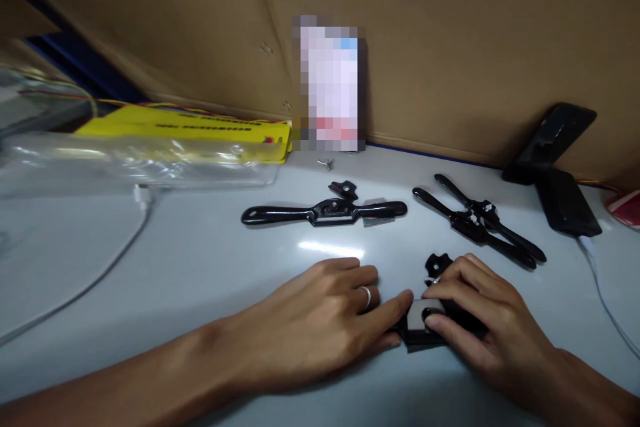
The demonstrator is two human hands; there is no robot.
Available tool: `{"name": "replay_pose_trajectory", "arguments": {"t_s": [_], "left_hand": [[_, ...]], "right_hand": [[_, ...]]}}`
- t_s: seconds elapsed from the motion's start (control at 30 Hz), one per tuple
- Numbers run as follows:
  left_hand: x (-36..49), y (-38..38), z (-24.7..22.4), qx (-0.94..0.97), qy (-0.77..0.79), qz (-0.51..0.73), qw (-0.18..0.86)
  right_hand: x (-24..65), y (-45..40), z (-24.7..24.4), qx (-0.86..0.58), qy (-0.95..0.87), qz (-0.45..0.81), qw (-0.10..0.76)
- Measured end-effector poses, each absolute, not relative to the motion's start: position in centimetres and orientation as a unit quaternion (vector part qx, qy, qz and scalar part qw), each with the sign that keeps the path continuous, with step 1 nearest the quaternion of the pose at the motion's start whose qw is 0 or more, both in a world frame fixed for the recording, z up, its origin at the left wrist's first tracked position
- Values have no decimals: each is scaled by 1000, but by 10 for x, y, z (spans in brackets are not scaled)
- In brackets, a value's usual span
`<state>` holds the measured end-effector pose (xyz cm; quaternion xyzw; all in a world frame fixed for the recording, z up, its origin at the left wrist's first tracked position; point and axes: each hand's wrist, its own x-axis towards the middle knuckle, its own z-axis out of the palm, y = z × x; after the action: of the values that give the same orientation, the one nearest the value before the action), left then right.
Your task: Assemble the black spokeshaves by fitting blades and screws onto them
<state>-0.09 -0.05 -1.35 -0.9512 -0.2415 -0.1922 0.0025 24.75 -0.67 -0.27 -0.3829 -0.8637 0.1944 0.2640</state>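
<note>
Near the front of the table, a black spokeshave lies between my two hands, with a flat grey blade on its middle. My left hand, a ring on one finger, closes around its left end; the index fingertip touches the blade's edge. With thumb and fingers, my right hand grips the blade and covers most of the right handle. Just behind the fingers sits a loose black cap beside a small shiny screw. Farther back is another spokeshave body, its cap off and a blade under its right handle.
Two assembled spokeshaves lie side by side at right, before a black stand with a white cable. Small screws rest near a blurred-out upright item. Yellow packaging, clear plastic and another cable are at left.
</note>
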Motion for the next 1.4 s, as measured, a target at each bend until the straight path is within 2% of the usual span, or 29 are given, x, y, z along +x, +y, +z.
{"name": "replay_pose_trajectory", "arguments": {"t_s": [0.13, 0.3, 0.53, 0.63, 0.73, 0.8, 0.9, 1.1, 1.4], "left_hand": [[-1, 0, -14, -953, -237, -191, 9], [-2, -1, -14, -952, -237, -193, 14], [-1, -1, -13, -951, -247, -185, 17], [0, -3, -12, -949, -259, -175, 26], [1, -4, -11, -940, -298, -164, 35], [0, -3, -11, -929, -336, -153, 39], [-2, 0, -9, -910, -393, -129, 35], [-5, 6, -7, -890, -445, -92, 26], [-10, 13, -10, -929, -348, -120, 42]], "right_hand": [[249, -3, 1, -438, -814, 279, 260], [250, 2, 8, -524, -727, 330, 296], [250, -1, 3, -503, -731, 331, 321], [253, 2, 2, -497, -755, 266, 334], [262, 16, 1, -508, -780, 100, 352], [271, 30, -1, -498, -801, 2, 332], [284, 48, -6, -500, -819, -72, 271], [291, 51, -7, -515, -828, -97, 199], [289, 50, -3, -566, -807, -60, 155]]}}
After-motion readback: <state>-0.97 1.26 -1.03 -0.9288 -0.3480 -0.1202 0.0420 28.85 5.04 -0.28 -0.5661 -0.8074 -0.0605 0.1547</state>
